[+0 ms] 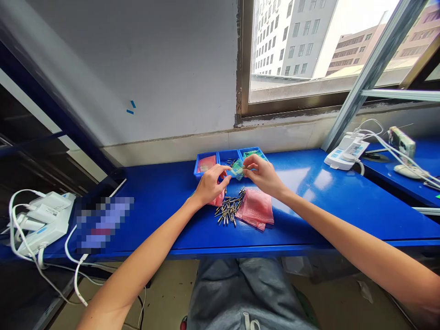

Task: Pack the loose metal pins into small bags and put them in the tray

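Observation:
A small green see-through plastic bag [237, 169] is held up between my two hands, above the table. My left hand [209, 185] has its thumb and fingertips at the bag's left edge. From the other side my right hand [261, 175] pinches the bag, its fingers bent. Below them lies a loose pile of slender metal pins [228, 210], dark and brass-coloured. Right of the pile, flat pink plastic bags [256, 208] lie stacked. Another pink bag [217, 200] is partly hidden under my left hand.
Behind my hands stands a blue three-part bin [197, 169] with pink bags, metal pieces and green bags. The blue table [158, 215] also bears a white power strip [346, 151] at right. Chargers and cables [48, 215] sit at left, near a blurred-out object [105, 224].

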### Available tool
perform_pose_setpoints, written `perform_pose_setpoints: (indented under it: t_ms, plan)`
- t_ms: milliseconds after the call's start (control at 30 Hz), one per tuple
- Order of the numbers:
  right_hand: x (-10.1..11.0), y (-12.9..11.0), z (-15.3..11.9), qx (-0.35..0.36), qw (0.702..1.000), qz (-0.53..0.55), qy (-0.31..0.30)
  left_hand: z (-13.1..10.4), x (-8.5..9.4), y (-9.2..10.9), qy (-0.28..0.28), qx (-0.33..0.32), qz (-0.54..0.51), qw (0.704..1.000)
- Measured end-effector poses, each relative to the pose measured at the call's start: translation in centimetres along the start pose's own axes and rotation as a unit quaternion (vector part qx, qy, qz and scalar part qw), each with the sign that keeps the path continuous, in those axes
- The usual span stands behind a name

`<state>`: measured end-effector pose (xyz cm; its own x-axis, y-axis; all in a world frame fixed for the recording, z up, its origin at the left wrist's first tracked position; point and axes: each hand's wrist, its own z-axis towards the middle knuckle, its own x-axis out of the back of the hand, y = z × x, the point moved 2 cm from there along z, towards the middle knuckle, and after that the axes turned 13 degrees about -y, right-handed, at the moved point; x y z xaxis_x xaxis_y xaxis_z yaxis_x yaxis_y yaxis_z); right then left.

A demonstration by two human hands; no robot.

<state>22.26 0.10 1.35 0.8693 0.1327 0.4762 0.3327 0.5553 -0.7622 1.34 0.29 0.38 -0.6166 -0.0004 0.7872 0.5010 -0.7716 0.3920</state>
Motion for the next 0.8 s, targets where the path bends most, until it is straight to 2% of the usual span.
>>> perform_pose_setpoints:
  t_ms: [67,133,233,333,533,667,800]
  plan:
    - [1.5,0.4,0.3,0.025,0.994,-0.1,0.048,0.0,0.1,-0.1,-0.004,0.0,0.005,1.0]
    - [3.0,0.9,0.6,0.049,0.979,-0.185,0.067,-0.1,0.1,-0.1,-0.011,-0.005,0.015,1.0]
    - [4.6,1.7,0.9,0.061,0.953,-0.295,0.029,-0.1,0.1,-0.1,-0.026,-0.009,0.032,0.999]
    - [5.1,2.5,1.0,0.041,0.928,-0.371,-0.015,-0.2,0.0,0.0,-0.042,-0.006,0.047,0.998]
    - [4.7,2.6,0.9,0.034,0.916,-0.399,-0.005,-0.3,-0.1,-0.1,-0.058,0.005,0.071,0.996]
    - [4.6,2.6,1.0,0.032,0.915,-0.4,-0.044,-0.3,-0.1,-0.1,-0.065,0.007,0.071,0.995]
    - [4.9,3.2,1.3,0.01,0.912,-0.405,-0.055,-0.3,-0.2,-0.1,-0.068,0.008,0.078,0.995]
